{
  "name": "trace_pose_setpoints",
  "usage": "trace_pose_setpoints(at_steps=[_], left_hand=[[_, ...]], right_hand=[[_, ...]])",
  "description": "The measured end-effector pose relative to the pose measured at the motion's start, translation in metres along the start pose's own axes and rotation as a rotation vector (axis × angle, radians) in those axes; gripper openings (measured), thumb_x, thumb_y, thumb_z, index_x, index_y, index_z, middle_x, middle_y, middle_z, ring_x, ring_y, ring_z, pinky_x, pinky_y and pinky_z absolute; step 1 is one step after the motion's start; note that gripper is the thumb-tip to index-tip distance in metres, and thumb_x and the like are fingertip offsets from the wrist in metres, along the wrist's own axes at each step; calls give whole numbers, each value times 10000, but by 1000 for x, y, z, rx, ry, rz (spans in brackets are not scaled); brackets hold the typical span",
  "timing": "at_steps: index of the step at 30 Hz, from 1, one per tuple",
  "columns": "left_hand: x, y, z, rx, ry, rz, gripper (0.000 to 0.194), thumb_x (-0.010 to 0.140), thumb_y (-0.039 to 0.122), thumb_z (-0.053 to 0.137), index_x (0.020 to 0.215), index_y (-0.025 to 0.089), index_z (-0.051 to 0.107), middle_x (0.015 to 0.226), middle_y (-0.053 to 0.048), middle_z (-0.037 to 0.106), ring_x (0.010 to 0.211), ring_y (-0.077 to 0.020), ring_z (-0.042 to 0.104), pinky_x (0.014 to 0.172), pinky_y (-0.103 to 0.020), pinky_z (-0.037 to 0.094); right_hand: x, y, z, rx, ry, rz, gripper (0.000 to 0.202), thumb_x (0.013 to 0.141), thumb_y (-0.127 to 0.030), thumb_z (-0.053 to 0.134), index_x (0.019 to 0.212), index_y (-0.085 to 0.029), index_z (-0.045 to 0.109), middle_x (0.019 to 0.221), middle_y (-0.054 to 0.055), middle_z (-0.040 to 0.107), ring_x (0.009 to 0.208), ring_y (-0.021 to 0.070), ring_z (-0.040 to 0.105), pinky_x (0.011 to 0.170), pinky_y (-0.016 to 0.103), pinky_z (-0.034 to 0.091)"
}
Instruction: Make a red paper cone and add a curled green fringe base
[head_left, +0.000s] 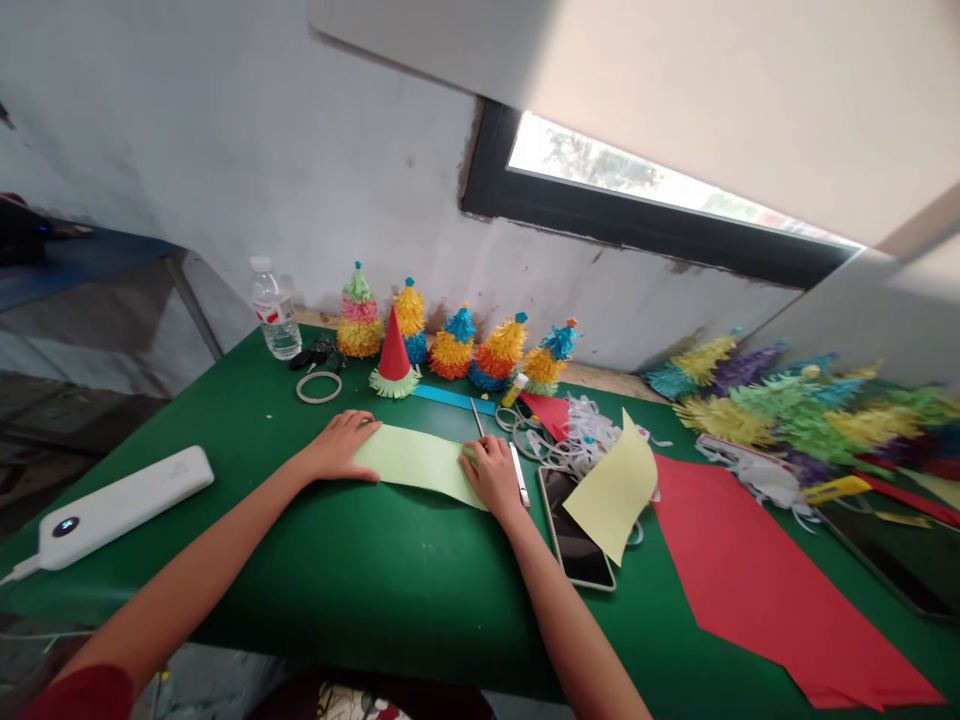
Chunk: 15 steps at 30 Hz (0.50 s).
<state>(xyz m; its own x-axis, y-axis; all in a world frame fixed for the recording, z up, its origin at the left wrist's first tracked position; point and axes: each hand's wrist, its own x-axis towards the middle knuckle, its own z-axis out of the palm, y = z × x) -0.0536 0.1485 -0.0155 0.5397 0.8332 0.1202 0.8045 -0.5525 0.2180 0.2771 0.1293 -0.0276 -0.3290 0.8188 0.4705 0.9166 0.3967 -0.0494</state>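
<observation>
A light green paper strip (416, 458) lies on the green table in front of me, its right end slightly lifted. My left hand (341, 450) rests on the strip's left end, thumb and fingers spread apart. At the other end, my right hand (495, 473) has its fingers curled down onto the paper, gripping it. Just behind the strip stands a red paper cone (395, 352) with a light green fringe round its base. A blue paper strip (454, 399) lies to the cone's right. Beside my right hand are scissors (517, 472), partly hidden.
Several fringed paper cones (451, 345) line the wall. A water bottle (276, 312), tape ring (319, 387) and white power bank (127, 505) are leftward. Rightward are a glue stick (514, 390), paper scraps (581, 440), a phone (574, 540), yellow paper (619, 490) and red sheets (757, 570).
</observation>
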Motion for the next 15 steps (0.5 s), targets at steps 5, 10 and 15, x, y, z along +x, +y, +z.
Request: trace_pose_setpoints(at_steps=[5, 10, 15], left_hand=[[17, -17, 3, 7, 20, -15, 936, 680, 739, 566, 1395, 159, 397, 1392, -156, 428, 1284, -340, 369, 1087, -463, 263], [23, -20, 3, 27, 59, 14, 938, 739, 690, 546, 1453, 140, 289, 1485, -157, 352, 1383, -322, 272, 1135, -443, 191], [14, -5, -17, 63, 324, -12, 714, 847, 529, 519, 1429, 164, 326, 1422, -134, 453, 1387, -284, 291, 1147, -451, 118]], right_hand=[[23, 9, 8, -20, 45, -10, 165, 907, -231, 512, 855, -194, 665, 856, 70, 606, 849, 210, 485, 770, 305, 354], [31, 9, 7, -42, 174, -29, 199, 929, -201, 476, 822, -191, 645, 884, 69, 651, 888, 199, 518, 822, 309, 354], [21, 5, -15, -15, 285, -80, 195, 940, -177, 452, 905, -197, 643, 982, 72, 697, 1046, 197, 571, 940, 357, 344]])
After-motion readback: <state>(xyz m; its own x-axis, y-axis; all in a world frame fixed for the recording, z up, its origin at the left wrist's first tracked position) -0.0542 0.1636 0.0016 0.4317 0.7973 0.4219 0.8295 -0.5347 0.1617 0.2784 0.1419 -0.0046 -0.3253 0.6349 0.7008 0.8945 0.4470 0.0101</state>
